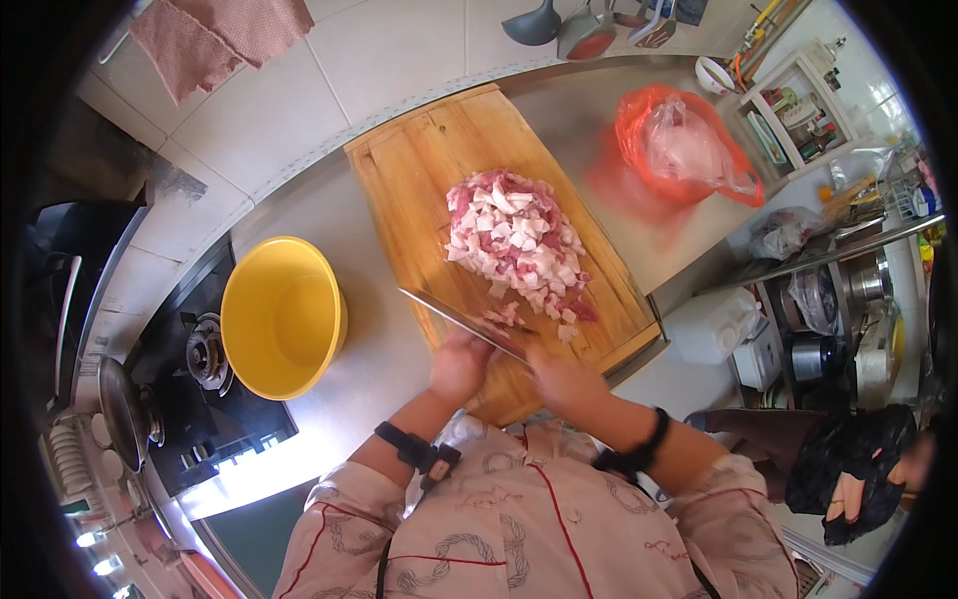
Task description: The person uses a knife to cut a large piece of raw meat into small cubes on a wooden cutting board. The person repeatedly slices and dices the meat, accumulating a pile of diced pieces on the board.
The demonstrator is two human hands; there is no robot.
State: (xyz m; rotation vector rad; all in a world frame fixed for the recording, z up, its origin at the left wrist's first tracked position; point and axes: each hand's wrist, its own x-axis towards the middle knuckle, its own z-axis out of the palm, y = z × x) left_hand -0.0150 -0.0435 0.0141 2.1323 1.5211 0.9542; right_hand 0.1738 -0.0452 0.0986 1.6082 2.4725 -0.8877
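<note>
A heap of diced fatty raw meat (516, 232) lies on a wooden cutting board (408, 180). My right hand (565, 378) is closed around the handle end of a knife (456, 318), whose blade points up and left across the board. Beside the blade, on its near side, is my left hand (460, 367); its fingers are partly hidden by the knife, so what they hold does not show. Small meat scraps lie just beyond the blade. To the left stands a yellow plastic bowl (299, 329), with no contents visible.
A red plastic bag (636, 142) with a clear bag sits right of the board. A gas stove (187, 419) is at the left. Ladles and spatulas (580, 34) hang above. Shelves with pots and a white plastic jug (707, 326) stand at the right. Another person's hand (913, 460) shows far right.
</note>
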